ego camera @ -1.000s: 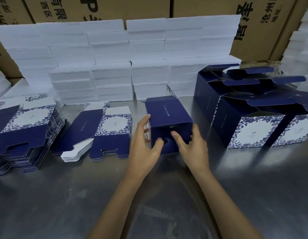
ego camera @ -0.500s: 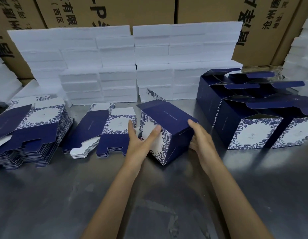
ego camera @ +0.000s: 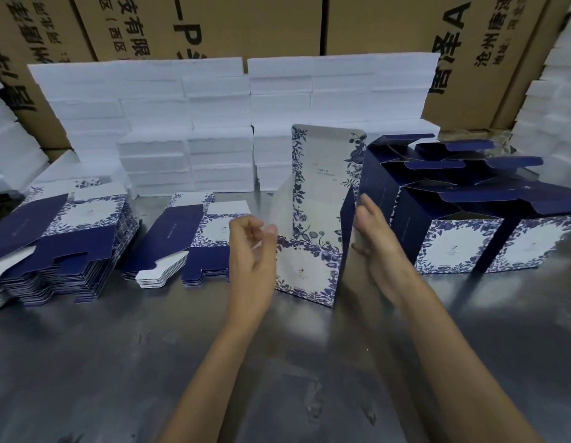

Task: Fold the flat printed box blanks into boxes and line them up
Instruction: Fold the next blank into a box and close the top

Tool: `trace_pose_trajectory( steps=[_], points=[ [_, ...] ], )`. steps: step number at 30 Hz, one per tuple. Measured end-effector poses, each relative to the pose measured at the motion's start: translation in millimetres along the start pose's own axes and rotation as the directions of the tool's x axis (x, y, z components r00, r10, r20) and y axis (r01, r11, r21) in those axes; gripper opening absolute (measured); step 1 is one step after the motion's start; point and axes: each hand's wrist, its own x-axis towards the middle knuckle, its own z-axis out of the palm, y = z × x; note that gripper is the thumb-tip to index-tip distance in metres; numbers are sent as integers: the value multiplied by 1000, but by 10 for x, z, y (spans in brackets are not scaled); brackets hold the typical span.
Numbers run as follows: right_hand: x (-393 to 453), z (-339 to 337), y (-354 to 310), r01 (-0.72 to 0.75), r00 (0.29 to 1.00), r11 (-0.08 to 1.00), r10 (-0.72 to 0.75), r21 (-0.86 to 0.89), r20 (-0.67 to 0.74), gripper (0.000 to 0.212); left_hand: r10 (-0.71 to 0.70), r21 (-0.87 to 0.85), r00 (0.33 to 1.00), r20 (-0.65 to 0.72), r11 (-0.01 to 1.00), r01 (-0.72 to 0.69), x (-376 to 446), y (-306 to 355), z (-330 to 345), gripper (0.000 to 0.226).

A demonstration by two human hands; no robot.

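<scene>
Head view: near to far, all on a grey metal table [ego camera: 124, 362].
Left hand [ego camera: 254, 254]: just left of the new box, fingers loosely curled, thumb and fingertips close together at the box's left flap edge; too blurred to tell whether it pinches the flap or holds nothing.
Right hand [ego camera: 375, 238]: fingers fairly straight, laid flat against the box's dark blue right side, touching it, not curled round.
New box [ego camera: 309, 270]: stands upright on the table between the hands, floral white front facing the camera, tall lid flap [ego camera: 325, 180] sticking straight up, top open.
Folded boxes [ego camera: 453, 219]: group just right of the right hand, standing, dark blue top flaps open, two floral fronts visible.
Small blank stack [ego camera: 185, 244]: flat, left of the left hand.
Large blank stack [ego camera: 60, 238]: flat, taller, far left.
Foam blocks [ego camera: 188, 123]: white, stacked in rows behind everything.
Cartons [ego camera: 246, 24]: brown cardboard with printed characters, rearmost.
</scene>
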Motion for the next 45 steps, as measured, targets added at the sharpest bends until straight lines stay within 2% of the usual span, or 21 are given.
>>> trace_pose_trajectory(
  steps=[2,4,7,10,12,14,17,21,25,30,33,36,39,43,45],
  points=[
    [-23,60,-20,12,1000,996,-11,-93,20,123,-53,-11,998,-20,999,53,57,73,19,7],
    [-29,156,-14,30,1000,984,-31,-176,-5,114,-129,20,991,22,992,128,116,135,45,11],
    [-44,262,1,24,996,994,-33,-108,-80,98,-272,114,954,126,959,259,214,200,59,25],
    [-69,276,-2,31,998,996,-35,-86,-43,100,-389,227,896,214,912,341,296,227,32,27],
    [-90,271,-21,19,1000,995,-21,-101,-19,102,-410,302,881,238,893,334,322,225,11,25],
    [-95,260,-33,18,1000,995,-17,-98,9,105,-393,344,888,239,890,301,333,243,3,24],
    [-94,263,-45,9,999,998,-6,-64,48,115,-331,432,911,247,879,203,368,255,-19,38],
    [-77,265,-40,3,999,998,0,-55,55,116,-300,627,899,321,778,36,445,270,-30,40],
    [-76,253,-20,7,997,999,-3,-53,71,104,-406,695,859,313,714,85,617,343,-25,42],
    [-73,254,4,1,999,998,2,-70,44,92,-390,740,854,345,673,9,622,321,28,32],
    [-53,232,20,4,999,999,-1,-54,45,89,-435,747,833,340,663,42,714,323,13,33],
    [-44,211,43,18,997,999,-15,-33,70,84,-407,757,870,278,650,62,772,287,29,40],
    [-51,196,43,27,998,999,-24,-33,64,82,-339,716,909,242,695,69,770,192,79,29],
    [-47,193,44,44,997,999,-44,10,61,80,-296,689,935,193,719,86,797,139,99,26],
    [-70,190,53,86,996,996,-86,17,14,78,-196,571,975,102,814,104,764,125,125,24]
  ],
)
